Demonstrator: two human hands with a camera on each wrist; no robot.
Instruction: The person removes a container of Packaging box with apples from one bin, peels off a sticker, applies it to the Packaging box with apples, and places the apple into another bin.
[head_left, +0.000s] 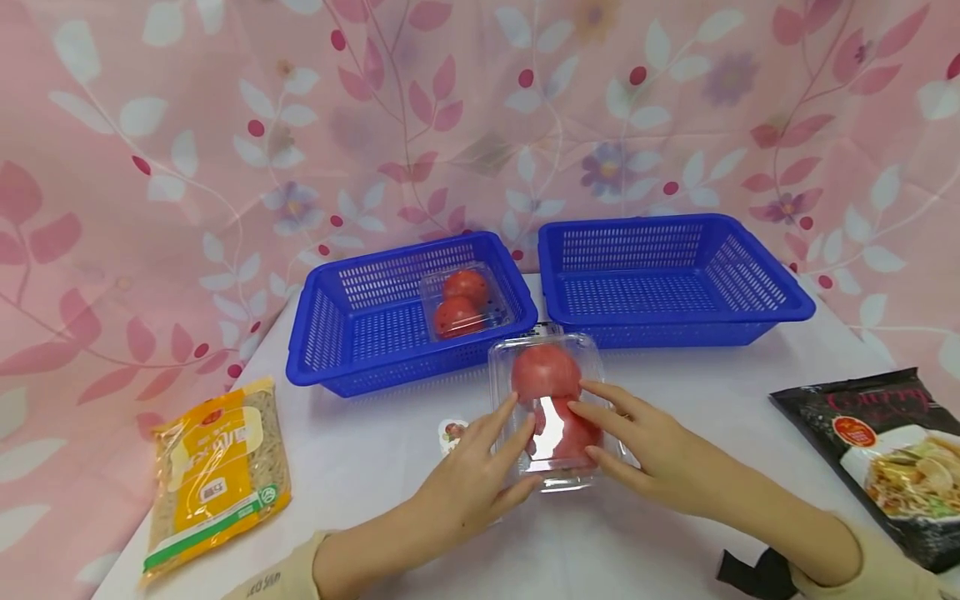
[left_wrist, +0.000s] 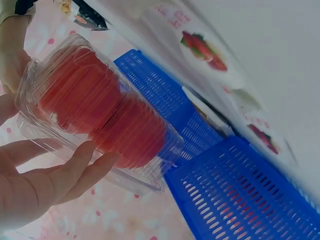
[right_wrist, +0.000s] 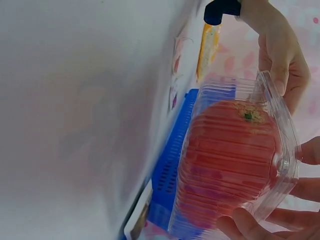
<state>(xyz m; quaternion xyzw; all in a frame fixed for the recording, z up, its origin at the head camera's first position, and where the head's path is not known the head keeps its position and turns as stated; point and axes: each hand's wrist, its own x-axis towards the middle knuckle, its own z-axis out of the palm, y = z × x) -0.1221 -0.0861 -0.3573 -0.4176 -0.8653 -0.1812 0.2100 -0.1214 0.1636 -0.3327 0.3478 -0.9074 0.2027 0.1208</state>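
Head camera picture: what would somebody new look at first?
Probably the clear box of red tomatoes in the middle, held between the left hand and the right hand. Behind it are two bright blue baskets: the left basket holds another box of tomatoes, and the right basket stands beside it.

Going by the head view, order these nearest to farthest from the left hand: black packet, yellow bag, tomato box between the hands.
1. Tomato box, in the middle, touching the left hand.
2. Yellow bag, toward the left edge.
3. Black packet, at the right edge.
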